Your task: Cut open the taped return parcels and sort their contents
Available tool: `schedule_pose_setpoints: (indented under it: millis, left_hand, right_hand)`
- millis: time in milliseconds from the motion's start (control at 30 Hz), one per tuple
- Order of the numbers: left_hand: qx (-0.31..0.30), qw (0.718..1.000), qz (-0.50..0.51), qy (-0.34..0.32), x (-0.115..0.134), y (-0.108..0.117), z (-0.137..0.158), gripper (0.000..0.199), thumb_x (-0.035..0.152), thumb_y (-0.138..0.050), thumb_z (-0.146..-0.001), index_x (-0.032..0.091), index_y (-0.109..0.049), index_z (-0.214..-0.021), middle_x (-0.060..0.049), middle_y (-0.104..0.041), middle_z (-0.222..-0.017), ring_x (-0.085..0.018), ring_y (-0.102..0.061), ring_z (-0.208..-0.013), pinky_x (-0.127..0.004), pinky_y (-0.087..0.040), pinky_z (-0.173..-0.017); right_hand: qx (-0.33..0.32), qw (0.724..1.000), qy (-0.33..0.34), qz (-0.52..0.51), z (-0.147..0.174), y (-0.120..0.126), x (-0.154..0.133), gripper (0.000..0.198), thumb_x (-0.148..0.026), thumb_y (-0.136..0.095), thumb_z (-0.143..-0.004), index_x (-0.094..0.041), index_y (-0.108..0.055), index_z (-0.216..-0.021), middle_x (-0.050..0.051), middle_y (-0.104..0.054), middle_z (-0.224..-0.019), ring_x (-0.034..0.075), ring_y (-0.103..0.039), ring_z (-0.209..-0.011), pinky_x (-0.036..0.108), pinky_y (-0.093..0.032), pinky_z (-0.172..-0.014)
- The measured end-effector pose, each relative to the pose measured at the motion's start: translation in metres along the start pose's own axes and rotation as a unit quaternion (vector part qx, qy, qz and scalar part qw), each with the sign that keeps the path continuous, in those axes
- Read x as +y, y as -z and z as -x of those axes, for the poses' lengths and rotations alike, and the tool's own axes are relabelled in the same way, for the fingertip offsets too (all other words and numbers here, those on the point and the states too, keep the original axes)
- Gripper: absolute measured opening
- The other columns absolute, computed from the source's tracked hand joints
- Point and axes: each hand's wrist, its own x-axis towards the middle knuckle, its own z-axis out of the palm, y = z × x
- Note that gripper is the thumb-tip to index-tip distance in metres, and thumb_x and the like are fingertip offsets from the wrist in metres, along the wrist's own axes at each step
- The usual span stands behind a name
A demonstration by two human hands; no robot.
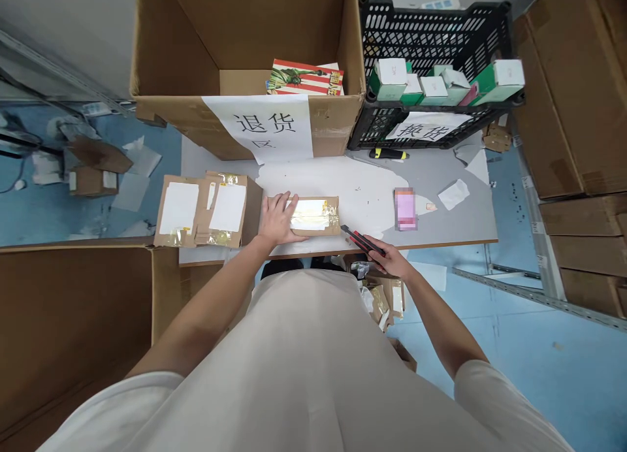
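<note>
A small taped cardboard box (316,217) with a white label lies flat on the table. My left hand (281,220) rests on its left end, fingers spread. Just right of the box, my right hand (389,257) is closed around a black and red utility knife (362,242). The knife's tip points toward the box's right end, close to it; I cannot tell whether they touch. Left of my left hand stand two more labelled cardboard boxes, a nearer one (228,213) and an outer one (177,210), side by side.
A large open carton (333,122) holding red-striped items stands behind. Beside it, a black plastic crate (435,21) holds several green-white boxes. On the table (367,197) lie a yellow-black cutter (388,153), a pink blurred item (405,209) and paper scraps (454,194). Another big carton (73,295) is at left.
</note>
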Motion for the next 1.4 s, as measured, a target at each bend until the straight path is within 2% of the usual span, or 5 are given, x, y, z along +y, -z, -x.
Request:
schedule_pose_setpoints:
  millis: [167,467,1033,1233,1400]
  left_hand:
    - [0.006,1.0,0.01,-0.005,-0.001,0.0,0.001,0.116,0.066,-0.072,-0.054,0.014,-0.027,-0.148,-0.021,-0.033,-0.148,-0.043,-0.028,-0.135,-0.06,-0.004,-0.114]
    - [0.01,0.999,0.035,-0.008,-0.003,0.001,0.003,0.113,0.064,-0.071,-0.057,0.014,-0.028,-0.148,-0.02,-0.033,-0.15,-0.042,-0.028,-0.135,-0.059,-0.001,-0.115]
    - [0.026,0.993,0.1,-0.054,-0.01,-0.002,0.008,0.114,0.063,-0.073,-0.055,0.011,-0.03,-0.147,-0.022,-0.033,-0.149,-0.043,-0.028,-0.134,-0.06,0.002,-0.114]
    - [0.047,0.995,0.081,0.046,-0.002,0.001,0.002,0.117,0.072,-0.068,-0.056,0.012,-0.026,-0.148,-0.023,-0.033,-0.147,-0.043,-0.028,-0.133,-0.062,-0.003,-0.111]
    - [0.036,0.994,0.053,0.091,0.004,0.01,0.011,0.11,0.076,-0.057,-0.064,0.011,-0.026,-0.148,-0.026,-0.038,-0.142,-0.043,-0.038,-0.123,-0.061,-0.023,-0.102]
  right_hand:
    - [0.106,0.993,0.041,-0.036,-0.014,-0.012,-0.004,0.074,-0.049,-0.059,-0.084,-0.027,-0.031,-0.148,-0.003,-0.057,-0.073,0.005,-0.039,-0.04,0.02,-0.032,-0.034]
    - [0.117,0.993,0.017,-0.023,-0.028,-0.036,-0.021,0.074,-0.049,-0.061,-0.083,-0.027,-0.032,-0.148,-0.003,-0.056,-0.078,0.004,-0.04,-0.041,0.019,-0.031,-0.034]
    - [0.082,0.994,-0.044,0.051,0.033,-0.04,-0.013,0.072,-0.044,-0.066,-0.079,-0.022,-0.043,-0.143,-0.004,-0.06,-0.065,0.005,-0.04,-0.037,0.019,-0.031,-0.033]
    - [0.302,0.951,0.051,-0.034,0.03,-0.076,-0.001,0.082,-0.055,-0.066,-0.075,-0.024,-0.032,-0.144,0.002,-0.068,-0.085,0.009,-0.054,-0.045,0.022,-0.042,-0.037]
    - [0.316,0.929,0.08,-0.173,-0.04,-0.142,-0.004,0.058,-0.061,-0.067,-0.07,-0.023,-0.05,-0.11,0.008,-0.065,-0.111,0.019,-0.069,-0.084,0.027,-0.055,-0.057]
